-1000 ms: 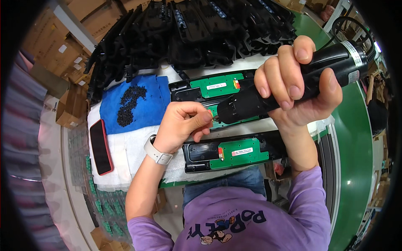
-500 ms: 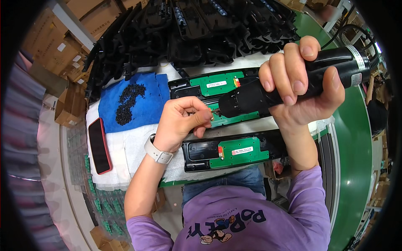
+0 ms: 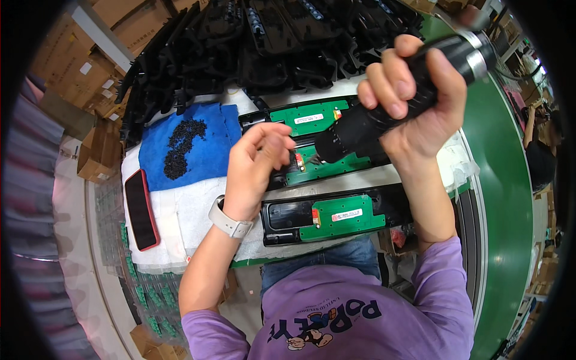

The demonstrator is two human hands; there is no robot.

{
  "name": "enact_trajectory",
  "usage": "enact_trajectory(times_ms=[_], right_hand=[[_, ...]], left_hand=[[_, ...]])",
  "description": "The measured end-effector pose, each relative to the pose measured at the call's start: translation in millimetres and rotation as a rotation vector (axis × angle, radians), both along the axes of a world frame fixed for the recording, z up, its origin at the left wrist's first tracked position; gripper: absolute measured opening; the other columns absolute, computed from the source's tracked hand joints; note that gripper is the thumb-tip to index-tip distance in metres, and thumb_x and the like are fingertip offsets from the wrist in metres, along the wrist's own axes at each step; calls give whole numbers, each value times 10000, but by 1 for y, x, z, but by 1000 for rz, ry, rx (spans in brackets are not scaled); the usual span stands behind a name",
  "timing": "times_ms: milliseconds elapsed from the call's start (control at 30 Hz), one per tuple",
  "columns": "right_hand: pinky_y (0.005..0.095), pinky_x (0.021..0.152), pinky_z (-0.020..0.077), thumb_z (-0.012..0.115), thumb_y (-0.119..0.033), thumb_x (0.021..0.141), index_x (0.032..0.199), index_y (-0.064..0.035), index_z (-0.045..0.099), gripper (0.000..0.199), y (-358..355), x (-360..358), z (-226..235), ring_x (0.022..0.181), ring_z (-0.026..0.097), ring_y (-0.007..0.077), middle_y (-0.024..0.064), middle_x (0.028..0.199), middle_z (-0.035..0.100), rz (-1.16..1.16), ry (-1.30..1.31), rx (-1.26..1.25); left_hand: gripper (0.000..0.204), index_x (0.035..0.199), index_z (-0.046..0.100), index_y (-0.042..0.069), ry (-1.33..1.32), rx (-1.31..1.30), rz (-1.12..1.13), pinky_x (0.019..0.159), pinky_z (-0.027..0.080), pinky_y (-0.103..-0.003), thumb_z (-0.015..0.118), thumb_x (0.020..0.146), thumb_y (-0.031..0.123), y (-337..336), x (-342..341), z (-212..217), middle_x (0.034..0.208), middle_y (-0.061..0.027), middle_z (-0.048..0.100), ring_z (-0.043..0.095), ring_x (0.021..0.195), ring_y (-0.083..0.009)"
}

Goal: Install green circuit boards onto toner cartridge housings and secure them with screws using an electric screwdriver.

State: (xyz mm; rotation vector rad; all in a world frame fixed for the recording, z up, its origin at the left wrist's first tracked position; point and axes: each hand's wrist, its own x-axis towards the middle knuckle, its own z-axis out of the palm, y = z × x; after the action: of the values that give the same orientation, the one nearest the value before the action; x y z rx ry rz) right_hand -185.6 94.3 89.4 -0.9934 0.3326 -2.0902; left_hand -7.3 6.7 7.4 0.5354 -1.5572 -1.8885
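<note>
Driver (image 3: 354,133) first: fat black thing, right hand (image 3: 417,105) wrapped snugly round its body, nose aimed left. Bit ends over the middle board (image 3: 327,170), near the red connector (image 3: 299,159); can't tell if it's actually touching. Just left of the bit, the left hand (image 3: 255,165) has fingers loosely curled with the thumb close to them, and honestly I can't tell if anything's pinched in there. White watch strap (image 3: 229,224) on that wrist. Just beyond the bit sits another green board (image 3: 306,128), and on the body side of it a third one (image 3: 342,228) in its black panel (image 3: 282,217). Left of the left hand: blue cloth (image 3: 219,141) with tiny black bits (image 3: 177,163) piled on it, then a red-edged phone (image 3: 140,210). Farthest out, black shells (image 3: 276,63) heaped up.
</note>
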Motion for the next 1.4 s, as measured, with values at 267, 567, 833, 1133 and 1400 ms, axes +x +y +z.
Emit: enact_trajectory(times_ms=[267, 567, 833, 1133, 1400], right_hand=[[253, 429, 345, 519, -222, 791, 882, -16, 447, 237, -3, 16, -6, 388, 383, 106, 26, 515, 414, -96, 536, 330], [238, 388, 329, 564, -194, 757, 836, -1, 444, 241, -7, 24, -5, 387, 390, 111, 45, 519, 444, -89, 580, 345], [227, 363, 314, 581, -168, 742, 820, -2, 443, 229, -9, 26, -7, 362, 386, 102, 48, 499, 447, -30, 628, 284], [187, 378, 353, 656, -179, 730, 757, -16, 480, 241, -14, 35, -10, 410, 451, 70, 34, 539, 493, -85, 706, 302], [201, 377, 358, 660, -152, 717, 786, -6, 458, 258, -9, 32, -14, 403, 439, 79, 49, 540, 491, -31, 649, 232]], left_hand=[[196, 1039, 450, -42, 55, 159, 78, 855, 466, -287, 387, 934, 111, -7, 0, 3, 1067, -209, 561, 572, 1012, -246], [159, 1013, 441, -34, 4, 164, 46, 727, 525, -274, 399, 931, 96, -9, 1, 4, 967, -217, 597, 633, 862, -258], [252, 941, 489, -11, -121, 184, -84, 364, 342, -187, 386, 956, 219, -6, 2, 5, 627, -103, 583, 517, 434, -107], [165, 899, 514, 32, -137, 294, -137, 391, 188, -182, 401, 926, 148, -9, 1, -1, 534, 43, 367, 247, 434, -35], [90, 924, 479, 43, -72, 347, -112, 452, 257, -189, 421, 860, 67, -8, 3, -1, 603, 7, 422, 319, 493, -63]])
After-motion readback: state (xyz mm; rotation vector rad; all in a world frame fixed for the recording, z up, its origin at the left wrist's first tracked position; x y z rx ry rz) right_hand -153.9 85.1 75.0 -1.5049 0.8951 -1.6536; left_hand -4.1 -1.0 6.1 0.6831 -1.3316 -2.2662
